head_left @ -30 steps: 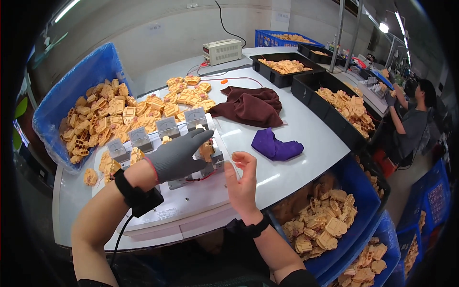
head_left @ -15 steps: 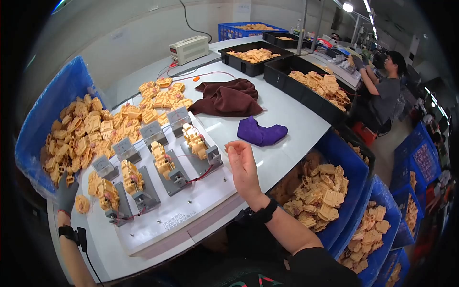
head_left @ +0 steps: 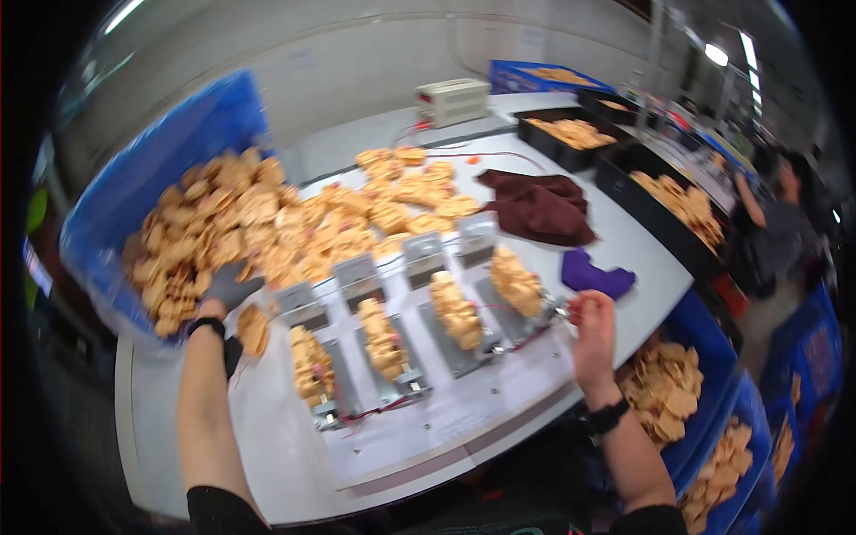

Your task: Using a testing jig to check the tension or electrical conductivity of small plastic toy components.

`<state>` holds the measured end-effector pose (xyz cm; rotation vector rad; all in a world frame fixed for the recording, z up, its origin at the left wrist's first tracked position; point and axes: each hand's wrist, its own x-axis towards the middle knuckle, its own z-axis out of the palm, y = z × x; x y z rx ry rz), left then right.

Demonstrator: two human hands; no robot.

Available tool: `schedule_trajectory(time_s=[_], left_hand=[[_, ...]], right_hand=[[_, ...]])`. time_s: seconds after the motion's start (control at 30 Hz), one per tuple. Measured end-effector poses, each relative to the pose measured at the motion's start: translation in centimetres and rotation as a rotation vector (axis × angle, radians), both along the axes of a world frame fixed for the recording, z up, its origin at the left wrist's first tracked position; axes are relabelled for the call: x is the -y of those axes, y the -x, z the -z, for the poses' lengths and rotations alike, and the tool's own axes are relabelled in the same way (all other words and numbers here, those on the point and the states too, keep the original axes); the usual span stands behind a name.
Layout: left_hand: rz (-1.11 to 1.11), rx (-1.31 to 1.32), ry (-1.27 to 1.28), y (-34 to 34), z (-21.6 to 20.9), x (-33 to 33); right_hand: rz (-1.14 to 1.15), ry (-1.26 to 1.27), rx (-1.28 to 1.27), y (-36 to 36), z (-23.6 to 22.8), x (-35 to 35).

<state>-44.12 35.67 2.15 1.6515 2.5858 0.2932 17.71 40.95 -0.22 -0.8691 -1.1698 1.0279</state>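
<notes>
Reach shifted to the left side

The gloved left hand (head_left: 234, 285), which was laid across the rightmost fixture (head_left: 501, 319) a second ago, has been carried to the near edge of the heap of tan pieces (head_left: 330, 227), close by the blue bin (head_left: 169, 138). Whether anything is grasped by it cannot be told, since the fingers are blurred and partly lost against the pieces. A loose piece (head_left: 253, 330) is seen just beside the glove.

The bare right hand (head_left: 596, 339) has been kept near the rightmost fixture; its fingers are curled close to the metal clamp (head_left: 557, 309), but whether the clamp is touched or held cannot be made out.

With the glove withdrawn, one tan piece is left exposed in each of the four fixtures on the white board (head_left: 526, 374): first (head_left: 312, 366), second (head_left: 383, 339), third (head_left: 456, 310) and fourth (head_left: 516, 282), counted from the left. All four places are therefore judged filled, and the left hand appears to have been freed from the fixtures.
</notes>
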Motion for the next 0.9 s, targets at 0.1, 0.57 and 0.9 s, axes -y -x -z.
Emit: schedule_trajectory(time_s=[0.1, 0.57, 0.9], left_hand=[[-0.152, 0.397, 0.122, -4.7, 0.5, 0.6], [-0.075, 0.591, -0.230, -8.2, 3.7, 10.2], [-0.245, 0.074, 0.161, -10.4, 3.6, 20.3]], right_hand=[[-0.037, -0.024, -0.048, -0.7, -0.5, 0.6], [-0.234, 0.055, -0.045, -0.3, -2.3, -0.5], [0.025, -0.453, 1.072, -3.6, -5.6, -22.0]])
